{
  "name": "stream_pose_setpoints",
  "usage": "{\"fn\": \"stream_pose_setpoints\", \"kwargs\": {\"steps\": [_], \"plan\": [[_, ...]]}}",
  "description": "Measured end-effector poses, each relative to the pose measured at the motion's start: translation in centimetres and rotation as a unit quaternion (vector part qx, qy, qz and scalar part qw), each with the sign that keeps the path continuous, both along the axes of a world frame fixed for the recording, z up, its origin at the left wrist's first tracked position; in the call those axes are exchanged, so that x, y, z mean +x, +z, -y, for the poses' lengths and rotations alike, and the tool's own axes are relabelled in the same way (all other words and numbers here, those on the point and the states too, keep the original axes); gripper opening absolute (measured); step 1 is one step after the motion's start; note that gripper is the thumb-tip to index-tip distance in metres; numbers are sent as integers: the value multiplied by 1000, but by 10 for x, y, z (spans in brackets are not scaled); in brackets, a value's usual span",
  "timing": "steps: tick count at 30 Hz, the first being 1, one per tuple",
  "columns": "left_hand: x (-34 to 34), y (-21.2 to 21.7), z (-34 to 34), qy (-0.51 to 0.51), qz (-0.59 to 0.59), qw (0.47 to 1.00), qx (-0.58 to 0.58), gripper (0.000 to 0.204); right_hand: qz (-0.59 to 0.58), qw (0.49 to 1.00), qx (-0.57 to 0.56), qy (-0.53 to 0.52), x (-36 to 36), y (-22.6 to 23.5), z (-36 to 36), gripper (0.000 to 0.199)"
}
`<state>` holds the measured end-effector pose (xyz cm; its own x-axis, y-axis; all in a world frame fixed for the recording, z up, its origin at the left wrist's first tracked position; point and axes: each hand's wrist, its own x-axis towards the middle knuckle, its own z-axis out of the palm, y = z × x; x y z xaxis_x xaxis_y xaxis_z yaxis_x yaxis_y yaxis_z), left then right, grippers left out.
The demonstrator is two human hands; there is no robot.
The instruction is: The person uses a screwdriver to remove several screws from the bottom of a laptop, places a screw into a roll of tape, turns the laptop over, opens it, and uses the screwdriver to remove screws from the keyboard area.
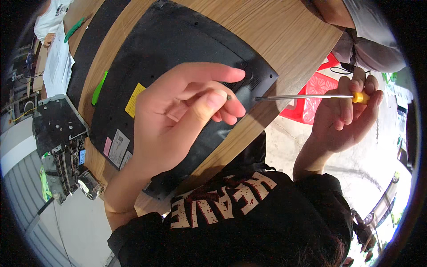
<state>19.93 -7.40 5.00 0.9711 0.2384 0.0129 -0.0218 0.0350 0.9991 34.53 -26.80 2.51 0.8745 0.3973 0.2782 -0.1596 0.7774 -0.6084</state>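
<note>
Head view: a small dark piece (229, 97) is pinched between the thumb and forefinger of the left hand (173, 115), while its other fingers are held loosely curled; the piece is too small to be made out clearly. By the right hand (343, 107), a screwdriver (307, 96) is gripped at its yellow handle (360, 98), palm turned up and fingers wrapped around the grip. Its long metal shaft is pointed leftward, with the tip seen just beside the small piece but apart from it, over the near right edge of a black laptop (187, 49); whether the laptop is touched by the tip cannot be told. The laptop is laid underside up on a wooden table (284, 22), partly covered from sight by the left hand, which is held above it. On its underside a yellow sticker (133, 100), a pink label (107, 146) and a white label (118, 147) are seen. A green strip (99, 89) is seen at its far left edge. To the left, a black metal box (58, 122) is placed near the laptop. Beyond the table's right edge, a red plastic stool (318, 91) is seen, partly hidden. At the upper right, another person (373, 22) is partly visible.
</note>
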Motion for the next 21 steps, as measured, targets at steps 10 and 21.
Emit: {"fn": "stream_pose_setpoints", "kwargs": {"steps": [10, 21], "plan": [[-5, 5, 7, -3, 11, 1000, -9, 19, -11, 999, -30, -3, -15, 3, 0, 30], [-6, 3, 10, 4, -2, 999, -41, 16, -12, 1000, 2, 10, -18, -2, 3, 30]]}}
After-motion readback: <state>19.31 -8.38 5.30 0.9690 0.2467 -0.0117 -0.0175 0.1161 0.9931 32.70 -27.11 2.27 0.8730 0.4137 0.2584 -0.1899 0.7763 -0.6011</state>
